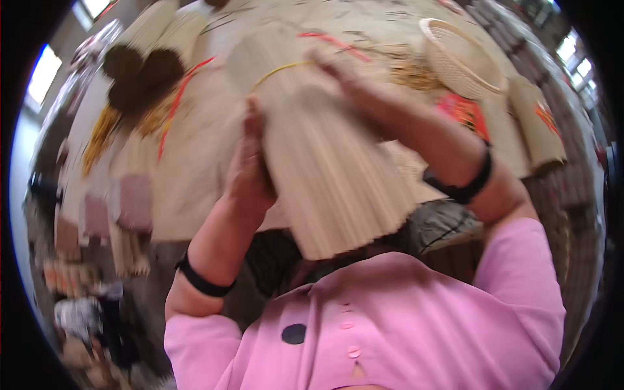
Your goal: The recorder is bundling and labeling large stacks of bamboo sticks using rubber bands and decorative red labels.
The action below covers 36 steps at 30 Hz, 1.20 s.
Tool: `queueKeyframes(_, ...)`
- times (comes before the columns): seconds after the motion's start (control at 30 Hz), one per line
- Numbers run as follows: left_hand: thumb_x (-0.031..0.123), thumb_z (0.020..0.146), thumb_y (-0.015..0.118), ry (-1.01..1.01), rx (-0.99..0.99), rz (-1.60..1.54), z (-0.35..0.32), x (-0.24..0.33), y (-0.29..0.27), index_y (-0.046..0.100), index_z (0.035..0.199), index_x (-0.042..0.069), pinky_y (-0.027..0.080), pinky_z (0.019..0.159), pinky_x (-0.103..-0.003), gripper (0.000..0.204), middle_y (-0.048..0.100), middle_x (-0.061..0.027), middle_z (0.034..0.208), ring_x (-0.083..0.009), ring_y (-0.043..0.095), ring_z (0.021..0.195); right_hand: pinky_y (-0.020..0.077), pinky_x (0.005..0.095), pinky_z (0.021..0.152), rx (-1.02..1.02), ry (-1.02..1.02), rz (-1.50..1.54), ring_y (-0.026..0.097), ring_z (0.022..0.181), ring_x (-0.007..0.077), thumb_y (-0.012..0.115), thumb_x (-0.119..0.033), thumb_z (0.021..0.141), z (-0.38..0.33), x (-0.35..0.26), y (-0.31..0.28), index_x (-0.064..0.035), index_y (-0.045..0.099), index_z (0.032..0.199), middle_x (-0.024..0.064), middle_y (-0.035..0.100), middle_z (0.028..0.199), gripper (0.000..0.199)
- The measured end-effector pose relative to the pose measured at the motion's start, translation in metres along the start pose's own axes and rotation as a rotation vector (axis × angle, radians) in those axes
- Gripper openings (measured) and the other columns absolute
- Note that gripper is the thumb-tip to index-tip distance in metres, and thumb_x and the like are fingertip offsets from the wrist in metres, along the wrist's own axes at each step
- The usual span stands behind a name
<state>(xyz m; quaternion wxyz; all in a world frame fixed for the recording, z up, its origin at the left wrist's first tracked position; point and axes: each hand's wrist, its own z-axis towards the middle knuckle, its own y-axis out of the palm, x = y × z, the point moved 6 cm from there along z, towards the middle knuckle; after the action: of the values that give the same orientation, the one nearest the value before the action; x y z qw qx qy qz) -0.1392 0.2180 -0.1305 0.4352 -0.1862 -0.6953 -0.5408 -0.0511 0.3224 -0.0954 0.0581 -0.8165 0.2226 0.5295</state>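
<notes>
A thick bundle of thin pale wooden sticks [331, 169] is held between my two hands, tilted over the table's front edge, its near end close to my body. A yellow band [283, 67] runs round its far part. My left hand [250, 162] presses along the left side, thumb upward. Against the right side lies my right hand [354, 91], its fingertips by the yellow band. Motion smears the right hand and the middle of the bundle, and the fingers beneath are hidden.
On the wooden table [195, 175] are dark-ended stick bundles [143, 75], yellow bands [101, 140], red strips [185, 94], a woven basket [458, 58], a red packet [463, 110] and another bundle [536, 123] at right. Reddish blocks [132, 201] sit at the left edge.
</notes>
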Motion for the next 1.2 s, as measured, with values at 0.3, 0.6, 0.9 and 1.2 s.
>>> queueKeyframes(0.3, 0.053, 0.088, 0.051, -0.098, 0.194, -0.001, -0.052, 0.001, -0.070, 0.041, 0.133, 0.008, 0.041, 0.098, -0.036, 0.064, 0.053, -0.0078, 0.124, -0.0202, 0.050, 0.115, 0.0292, 0.0361, 0.106, -0.148, -0.145, -0.094, 0.041, 0.124, 0.0243, 0.045, -0.069, 0.082, 0.016, 0.032, 0.052, -0.0019, 0.022, 0.143, 0.0188, 0.037, 0.139, 0.094)
queueKeyframes(0.6, 0.050, 0.086, 0.057, 0.060, -0.114, -0.206, -0.061, 0.040, -0.022, 0.040, 0.130, 0.001, 0.050, 0.088, -0.036, 0.068, 0.054, -0.0136, 0.121, -0.0226, 0.057, 0.105, 0.0508, 0.0292, 0.078, -0.099, -0.360, -0.037, 0.062, 0.090, 0.0156, 0.069, -0.047, 0.077, -0.027, -0.010, 0.080, 0.0000, 0.053, 0.116, 0.0111, 0.062, 0.102, 0.063)
queueKeyframes(0.9, 0.021, 0.055, 0.089, 0.839, -0.266, 0.252, -0.087, 0.122, 0.065, 0.020, 0.138, 0.000, 0.044, 0.094, -0.039, 0.109, 0.049, -0.0129, 0.125, -0.0234, 0.051, 0.113, 0.0215, 0.0392, 0.110, 0.021, -1.090, -0.301, 0.027, 0.134, 0.0264, 0.081, -0.042, 0.062, -0.114, -0.072, 0.043, -0.0009, 0.017, 0.143, 0.0177, 0.029, 0.144, 0.111)
queueKeyframes(1.2, 0.031, 0.051, 0.090, 0.829, -0.276, 0.459, -0.090, 0.127, 0.096, 0.018, 0.136, 0.000, 0.039, 0.099, -0.042, 0.116, 0.049, -0.0146, 0.123, -0.0268, 0.050, 0.114, 0.0384, 0.0338, 0.098, -0.084, -0.985, -0.136, 0.050, 0.111, 0.0186, 0.080, -0.052, 0.055, -0.115, -0.075, 0.034, 0.0043, 0.038, 0.128, 0.0105, 0.052, 0.121, 0.101)
